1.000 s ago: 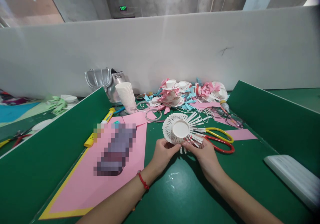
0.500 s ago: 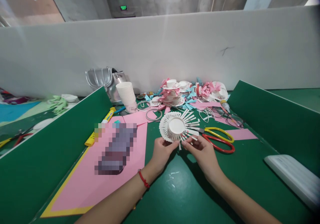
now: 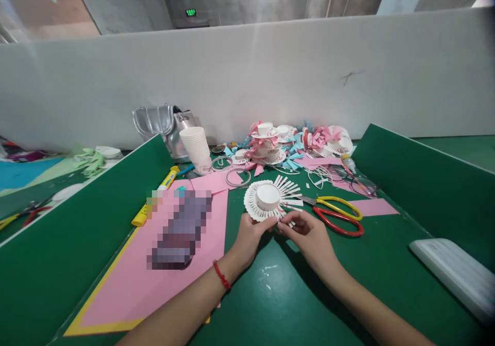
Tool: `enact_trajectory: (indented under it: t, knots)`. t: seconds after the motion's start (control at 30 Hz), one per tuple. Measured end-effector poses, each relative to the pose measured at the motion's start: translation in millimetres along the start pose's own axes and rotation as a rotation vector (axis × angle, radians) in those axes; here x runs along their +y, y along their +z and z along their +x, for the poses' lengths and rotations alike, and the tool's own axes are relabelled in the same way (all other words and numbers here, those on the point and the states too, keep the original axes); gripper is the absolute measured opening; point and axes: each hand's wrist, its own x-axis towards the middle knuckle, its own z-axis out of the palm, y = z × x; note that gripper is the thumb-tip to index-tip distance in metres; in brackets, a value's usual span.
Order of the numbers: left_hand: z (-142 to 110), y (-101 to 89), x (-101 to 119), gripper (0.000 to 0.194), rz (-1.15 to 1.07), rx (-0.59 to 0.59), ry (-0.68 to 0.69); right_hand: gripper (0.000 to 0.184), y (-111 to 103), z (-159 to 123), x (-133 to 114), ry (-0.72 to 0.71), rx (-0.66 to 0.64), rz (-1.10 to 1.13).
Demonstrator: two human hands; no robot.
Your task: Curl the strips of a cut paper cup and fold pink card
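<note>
You have the cut paper cup [image 3: 267, 195] just left of the scissors [image 3: 314, 201], its round base facing up toward you and its wall slit into strips splayed around it. Away from the scissors, the strips are bent into a scalloped ring; toward them, they fan out straight, so the cup's widest run lies roughly sideways, in line with the blades. Your left hand [image 3: 251, 232], left of the scissors and nearer you, has its grip on the cup's near edge, thumb on top. Your right hand [image 3: 309, 232], just on the near side of the blades, pinches a strip at that edge, fingers bent. Your forearms slant inward toward each other. Beyond the scissors, to the left, stands a stack of white cups [image 3: 195, 147].
</note>
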Motion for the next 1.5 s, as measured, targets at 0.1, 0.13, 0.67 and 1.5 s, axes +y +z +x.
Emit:
enact_trajectory:
  t: [0.1, 0.13, 0.67, 1.5]
  knots:
    - [0, -1.2, -1, 0.014, -0.011, -0.006, 0.002, 0.021, 0, 0, 0, -0.008, 0.004, -0.021]
    - [0, -1.4, -1, 0.016, -0.016, -0.007, 0.002, 0.021, 0, 0, 0, -0.012, 0.005, -0.027]
    - [3, -0.4, -1, 0.015, -0.147, 0.036, -0.031, 0.016, -8, -9, 1, -0.614, 0.055, -0.863]
    - [-6, 5.6, 5, 0.012, 0.254, 0.032, 0.119, 0.01, -7, -3, 5, -0.567, 0.077, -0.767]
